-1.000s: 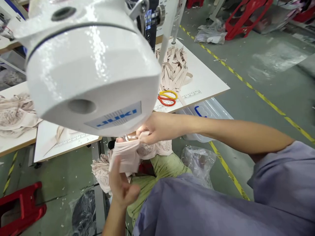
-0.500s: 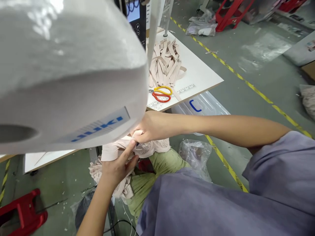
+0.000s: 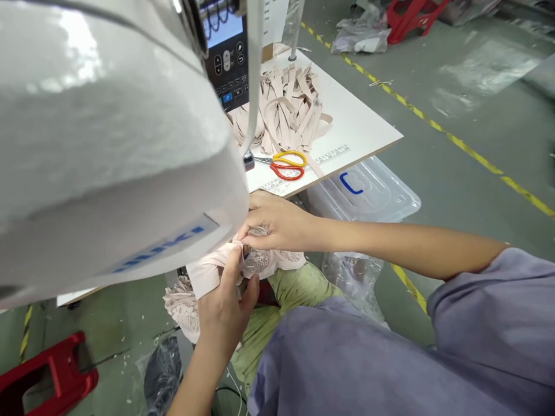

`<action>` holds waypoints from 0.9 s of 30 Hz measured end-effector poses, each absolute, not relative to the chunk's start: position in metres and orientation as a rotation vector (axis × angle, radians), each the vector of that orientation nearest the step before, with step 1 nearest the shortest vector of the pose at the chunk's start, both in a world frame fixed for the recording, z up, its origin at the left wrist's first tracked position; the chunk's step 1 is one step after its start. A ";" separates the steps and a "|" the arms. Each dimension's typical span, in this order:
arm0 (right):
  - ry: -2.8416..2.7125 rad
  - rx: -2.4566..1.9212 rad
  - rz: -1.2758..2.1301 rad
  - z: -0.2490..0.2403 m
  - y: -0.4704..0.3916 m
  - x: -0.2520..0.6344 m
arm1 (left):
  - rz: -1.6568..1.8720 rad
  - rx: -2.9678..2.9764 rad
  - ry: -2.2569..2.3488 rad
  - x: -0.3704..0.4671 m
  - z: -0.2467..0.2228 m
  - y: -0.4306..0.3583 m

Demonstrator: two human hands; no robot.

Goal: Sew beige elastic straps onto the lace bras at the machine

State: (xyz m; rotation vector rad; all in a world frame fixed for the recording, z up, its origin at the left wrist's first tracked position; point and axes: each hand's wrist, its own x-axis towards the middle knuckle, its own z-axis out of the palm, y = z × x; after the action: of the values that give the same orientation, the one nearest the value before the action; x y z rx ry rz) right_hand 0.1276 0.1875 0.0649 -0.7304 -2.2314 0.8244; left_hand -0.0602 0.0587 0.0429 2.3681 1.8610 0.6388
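A beige lace garment (image 3: 259,263) with a smooth band hangs under the head of a white JUKI sewing machine (image 3: 173,190), above my lap. My right hand (image 3: 277,224) is closed on its upper edge, with fingertips close to the underside of the machine head. From below, my left hand (image 3: 225,303) grips the smooth band, its index finger pointing up near my right fingertips and its thumb apart to the side. The machine head hides the needle area.
Scissors (image 3: 288,165) with yellow and red handles lie on the white table (image 3: 364,130) beside a pile of beige straps (image 3: 290,110). A lidded clear plastic box (image 3: 381,190) stands under the table edge. A red stool (image 3: 56,370) is at lower left. More lace fabric (image 3: 182,306) hangs below the machine.
The view has shifted, showing more of the control panel. My right fingers have changed their hold, and a fold of band that stuck up between my hands now lies flatter.
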 end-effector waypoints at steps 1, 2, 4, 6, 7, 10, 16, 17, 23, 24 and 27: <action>-2.233 -0.732 0.831 0.066 0.188 0.128 | 0.634 2.371 1.887 -0.058 0.042 0.058; -2.236 -0.731 0.831 0.066 0.187 0.128 | 0.628 2.378 1.918 -0.055 0.042 0.057; -2.232 -0.724 0.797 0.062 0.185 0.129 | 0.617 2.397 1.985 -0.050 0.041 0.056; -2.224 -0.688 0.707 0.055 0.180 0.131 | 0.605 2.409 2.027 -0.046 0.042 0.053; -2.226 -0.638 0.643 0.051 0.178 0.132 | 0.603 2.404 2.037 -0.045 0.043 0.052; -2.246 -0.448 0.420 0.039 0.173 0.134 | 0.575 2.362 2.020 -0.047 0.045 0.047; -2.245 -0.400 0.133 0.035 0.179 0.132 | 0.544 2.543 1.745 -0.079 0.048 0.053; -2.245 -0.412 0.122 0.036 0.179 0.132 | 0.541 2.614 1.709 -0.084 0.048 0.055; -2.224 -0.638 0.524 0.040 0.163 0.135 | 0.410 2.612 1.804 -0.081 0.055 0.060; -2.155 -0.702 0.765 0.040 0.161 0.134 | 0.373 2.560 1.842 -0.077 0.057 0.059; -1.806 -0.891 1.412 0.035 0.166 0.125 | 0.341 2.422 1.962 -0.062 0.061 0.054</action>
State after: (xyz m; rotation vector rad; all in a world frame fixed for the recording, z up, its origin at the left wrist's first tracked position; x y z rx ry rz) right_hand 0.1247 0.1665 0.0350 -0.8910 -1.8060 1.4120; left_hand -0.0618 0.0538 0.0607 2.4222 1.9620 0.3411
